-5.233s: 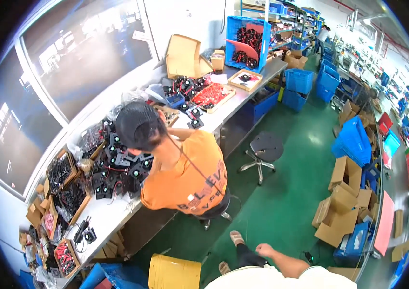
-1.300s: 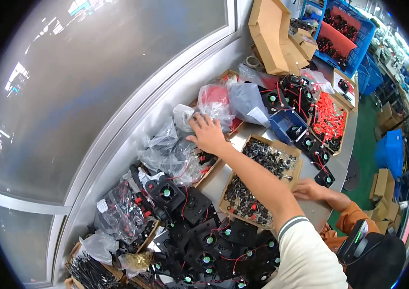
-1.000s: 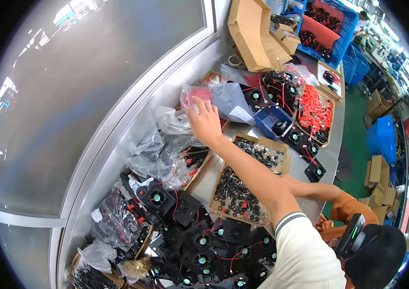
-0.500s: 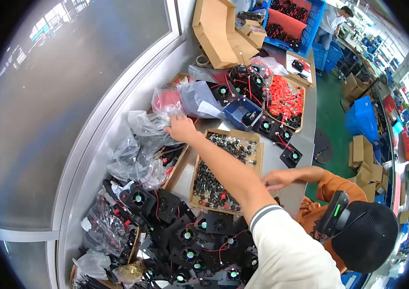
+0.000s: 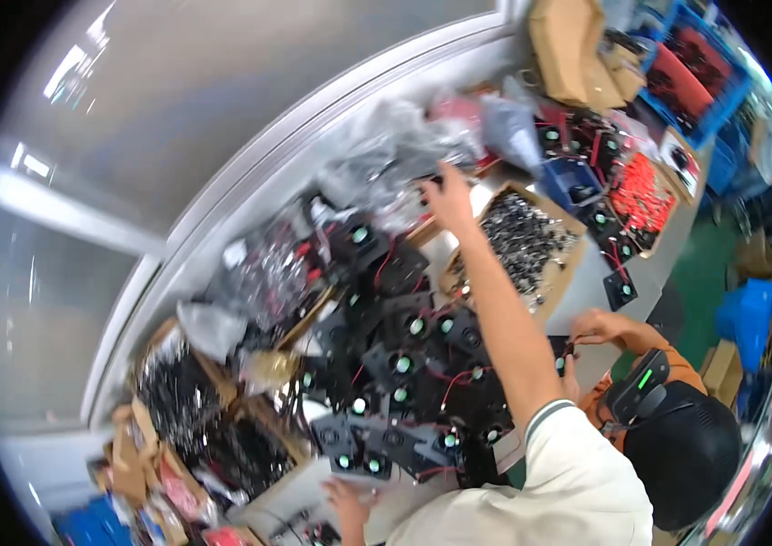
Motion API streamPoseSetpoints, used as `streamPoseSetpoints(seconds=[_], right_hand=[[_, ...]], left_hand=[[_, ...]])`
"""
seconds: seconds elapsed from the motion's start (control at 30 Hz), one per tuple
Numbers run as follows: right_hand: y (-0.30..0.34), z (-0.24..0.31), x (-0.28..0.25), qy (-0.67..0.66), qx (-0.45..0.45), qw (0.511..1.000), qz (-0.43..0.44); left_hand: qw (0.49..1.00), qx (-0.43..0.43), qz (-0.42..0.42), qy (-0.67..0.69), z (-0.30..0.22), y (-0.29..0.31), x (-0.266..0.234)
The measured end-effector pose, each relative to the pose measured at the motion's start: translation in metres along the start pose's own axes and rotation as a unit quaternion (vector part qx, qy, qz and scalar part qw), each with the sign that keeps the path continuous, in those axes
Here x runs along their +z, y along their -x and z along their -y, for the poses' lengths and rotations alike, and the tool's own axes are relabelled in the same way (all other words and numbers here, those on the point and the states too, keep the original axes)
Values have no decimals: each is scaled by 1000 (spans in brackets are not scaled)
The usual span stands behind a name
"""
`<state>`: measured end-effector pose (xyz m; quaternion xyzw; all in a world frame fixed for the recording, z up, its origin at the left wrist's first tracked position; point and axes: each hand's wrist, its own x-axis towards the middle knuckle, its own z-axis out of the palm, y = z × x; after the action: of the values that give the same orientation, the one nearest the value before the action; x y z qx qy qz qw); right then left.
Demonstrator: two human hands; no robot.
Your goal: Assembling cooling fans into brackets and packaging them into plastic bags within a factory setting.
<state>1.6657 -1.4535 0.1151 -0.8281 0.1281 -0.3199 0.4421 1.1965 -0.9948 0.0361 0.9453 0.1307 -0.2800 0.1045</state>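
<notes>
My right hand (image 5: 449, 202) reaches far across the table, its fingers apart at the edge of the crumpled clear plastic bags (image 5: 372, 168). Something dark shows beside its fingertips, too blurred to name. Right of it lies a shallow cardboard tray (image 5: 560, 289) full of small black and metallic parts. Low in the view, my left hand (image 5: 349, 505) is spread open at the near table edge, holding nothing. Just beyond it lies a heap of black fan units (image 5: 395, 364) with red wires.
A co-worker in orange (image 5: 645, 341) with a black cap (image 5: 684, 453) works close at my right, hands over the table. Farther back are a tray of red parts (image 5: 642, 193), a small blue bin (image 5: 572, 185) and a large blue crate (image 5: 722, 102). Boxes of black bagged items (image 5: 181, 391) stand left.
My view has swung left, so the table appears shifted right and turned. My right hand has moved from the bags near the pink packet to their nearer edge. My left hand has come into view.
</notes>
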Motion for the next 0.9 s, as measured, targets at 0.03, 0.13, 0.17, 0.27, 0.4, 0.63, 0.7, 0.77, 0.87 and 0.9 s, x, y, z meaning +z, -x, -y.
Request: streamPoseSetpoints(seconds=[0.03, 0.13, 0.17, 0.27, 0.4, 0.63, 0.7, 0.77, 0.87, 0.9], right_hand=[[5, -4, -6, 9, -7, 1000, 9], [28, 13, 8, 58, -53, 994, 72], [32, 13, 8, 50, -71, 989, 119], [67, 56, 19, 18, -45, 962, 268], [107, 77, 36, 225, -323, 883, 258], [115, 105, 65, 191, -167, 904, 343], [149, 130, 78, 185, -234, 901, 315], [164, 129, 94, 199, -290, 891, 287], [184, 130, 106, 198, -277, 897, 283], [188, 130, 108, 216, -272, 892, 288]], left_hand=[[998, -6, 17, 60, -16, 1, -14], [1000, -7, -7, 4, -2, 7, -20], [1000, -22, -10, 17, -9, 7, -21], [998, -31, -28, -44, -4, 16, -24], [998, -15, -7, -65, -14, 11, -27], [999, -31, -10, -29, -26, 14, -28], [999, -27, -12, -29, -14, 18, -21], [999, -29, -3, -21, -17, 15, -21], [999, -24, 11, -30, -20, 12, -18], [999, -24, 14, -21, -24, 13, -23]])
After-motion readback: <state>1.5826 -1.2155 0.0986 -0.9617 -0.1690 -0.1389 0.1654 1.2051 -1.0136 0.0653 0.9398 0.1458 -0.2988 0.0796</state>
